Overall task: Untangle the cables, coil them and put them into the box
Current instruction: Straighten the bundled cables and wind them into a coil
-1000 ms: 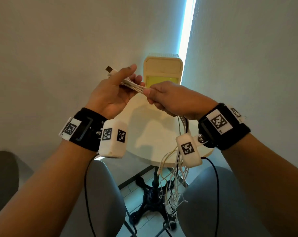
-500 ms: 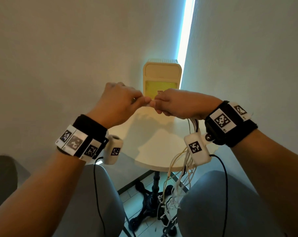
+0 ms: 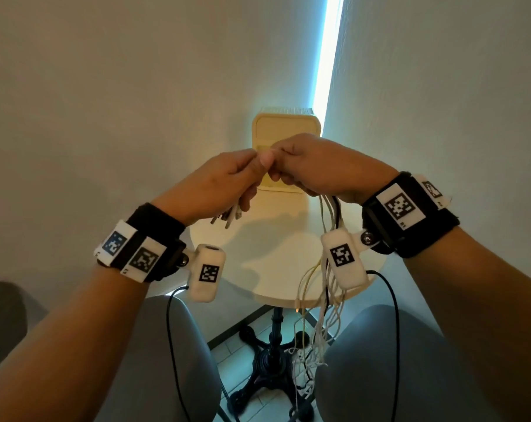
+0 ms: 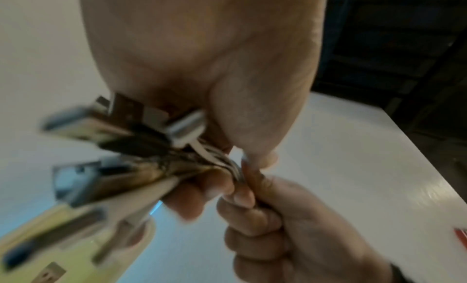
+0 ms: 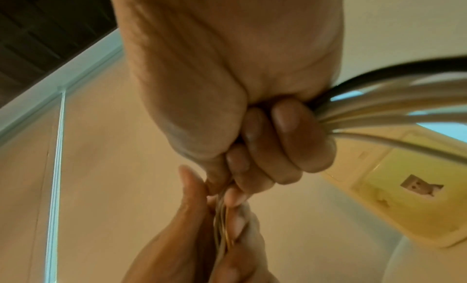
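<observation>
Hands are seen lowered and turned over since a second ago, plug ends now pointing down. The cables (image 3: 326, 269) are gripped by the left hand (image 3: 218, 184) near the plugs (image 4: 106, 131) and by the right hand (image 3: 316, 166), fists touching. Loose lengths hang below the right hand past the counter (image 3: 273, 254); the box (image 3: 285, 123) stands just beyond.

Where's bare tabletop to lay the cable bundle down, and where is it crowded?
Bare patch: the round table between the box at its far edge and the near rim, under the left hand. Crowded: the right side, where cables held by the right hand hang over the rim toward the floor. Both hands block the box's front.
</observation>
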Tool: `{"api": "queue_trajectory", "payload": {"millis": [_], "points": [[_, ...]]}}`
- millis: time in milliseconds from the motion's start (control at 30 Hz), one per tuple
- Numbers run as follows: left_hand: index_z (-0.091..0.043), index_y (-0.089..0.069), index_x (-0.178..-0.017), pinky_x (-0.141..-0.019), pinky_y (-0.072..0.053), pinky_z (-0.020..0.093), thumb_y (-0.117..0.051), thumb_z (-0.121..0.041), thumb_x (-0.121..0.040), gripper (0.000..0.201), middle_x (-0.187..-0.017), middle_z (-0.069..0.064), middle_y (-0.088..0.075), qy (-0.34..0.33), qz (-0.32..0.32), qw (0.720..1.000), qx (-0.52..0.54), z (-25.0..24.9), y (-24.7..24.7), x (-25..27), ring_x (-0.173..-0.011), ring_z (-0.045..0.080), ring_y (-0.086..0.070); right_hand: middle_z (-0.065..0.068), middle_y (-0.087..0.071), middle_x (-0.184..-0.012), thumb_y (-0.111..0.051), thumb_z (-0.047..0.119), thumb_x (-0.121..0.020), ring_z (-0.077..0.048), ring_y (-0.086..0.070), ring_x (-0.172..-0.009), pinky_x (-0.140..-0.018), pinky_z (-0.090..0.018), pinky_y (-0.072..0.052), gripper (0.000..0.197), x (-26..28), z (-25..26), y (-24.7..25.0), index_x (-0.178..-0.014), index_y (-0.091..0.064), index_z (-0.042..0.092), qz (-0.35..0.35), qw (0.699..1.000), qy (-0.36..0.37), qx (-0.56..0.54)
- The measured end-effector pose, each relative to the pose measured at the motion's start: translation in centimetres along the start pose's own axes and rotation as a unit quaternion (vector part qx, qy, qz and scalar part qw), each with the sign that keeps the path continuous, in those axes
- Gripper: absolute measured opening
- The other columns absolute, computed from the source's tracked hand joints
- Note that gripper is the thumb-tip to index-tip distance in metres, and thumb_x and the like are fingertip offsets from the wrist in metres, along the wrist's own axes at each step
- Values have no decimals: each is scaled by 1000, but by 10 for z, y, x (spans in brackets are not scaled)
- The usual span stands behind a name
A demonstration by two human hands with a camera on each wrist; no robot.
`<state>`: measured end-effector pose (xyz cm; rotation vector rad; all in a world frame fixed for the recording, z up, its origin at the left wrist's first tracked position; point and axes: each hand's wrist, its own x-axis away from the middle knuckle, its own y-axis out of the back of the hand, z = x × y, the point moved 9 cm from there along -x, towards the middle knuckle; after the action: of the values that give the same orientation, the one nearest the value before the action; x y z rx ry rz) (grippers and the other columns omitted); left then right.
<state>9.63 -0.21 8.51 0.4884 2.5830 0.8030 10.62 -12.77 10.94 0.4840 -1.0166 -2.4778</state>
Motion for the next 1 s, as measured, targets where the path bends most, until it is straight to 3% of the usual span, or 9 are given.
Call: {"api": "queue_trajectory", "payload": {"millis": [100,200,300,400,500,633,733,867,1000], "points": [[-13,-57,-91,-72,-65,48,-44,-50,-111,44,-64,-3,-43,41,13,988,148,4,-3,-1,-56,15,-50,10,-45,-58,-49,42,-111,-9,-32,-48,-45,-25,-28,42,-1,1,-1,-81,-63,16,-44,995,-6,-86],[-16,-51,-84,-56,-55,33,-44,-47,-112,43,-62,-5,-30,51,-46,957,282,1,-7,-1,-52,13,-33,5,-43,-61,-45,49,-111,-10,-31,-48,-47,-28,-27,46,-2,0,-8,-85,-61,14,-99,974,-21,-205],[-18,-49,-77,-50,-46,31,-43,-48,-112,47,-57,-6,-31,45,-105,934,338,1,-10,-1,-50,14,-29,-1,-47,-70,-40,41,-114,-12,-40,-54,-52,-31,-38,40,2,0,-19,-99,-59,8,-105,963,-9,-249],[-15,-47,-76,-50,-47,32,-39,-46,-114,50,-51,-5,-47,29,-121,931,342,-3,-14,1,-45,17,-43,-13,-57,-83,-38,35,-115,-16,-60,-64,-66,-38,-55,37,11,-2,-24,-112,-54,2,-108,971,14,-211],[-14,-44,-78,-47,-44,28,-36,-43,-115,48,-49,-7,-51,22,-132,935,328,-10,-17,5,-40,11,-47,-12,-63,-84,-38,37,-114,-17,-66,-68,-72,-40,-60,35,17,-3,-21,-113,-56,7,-128,978,25,-161],[-16,-44,-77,-48,-42,28,-37,-44,-115,48,-51,-11,-43,24,-146,934,324,-8,-18,5,-41,8,-40,-5,-69,-84,-38,38,-114,-4,-64,-68,-66,-21,-54,28,19,-7,-15,-99,-55,23,-126,989,27,-71],[-18,-44,-79,-53,-42,34,-42,-49,-112,46,-62,-4,-30,28,-154,929,336,2,-14,0,-50,13,-28,5,-59,-84,-40,40,-113,1,-55,-68,-62,-8,-41,34,19,-6,-7,-96,-62,20,-143,988,33,51],[-17,-48,-81,-56,-45,36,-38,-51,-113,48,-63,-4,-31,22,-132,941,311,3,-20,-3,-53,15,-28,5,-55,-78,-44,35,-113,-6,-50,-68,-65,-21,-39,37,15,-7,-3,-88,-63,16,-180,983,26,11],[-13,-56,-99,-51,-50,35,-32,-48,-114,45,-65,-7,-42,-6,-133,963,233,-4,-28,-2,-53,11,-41,-7,-62,-83,-42,33,-114,-14,-54,-74,-72,-33,-47,39,11,-10,-7,-95,-63,6,-224,974,15,-43]]}}
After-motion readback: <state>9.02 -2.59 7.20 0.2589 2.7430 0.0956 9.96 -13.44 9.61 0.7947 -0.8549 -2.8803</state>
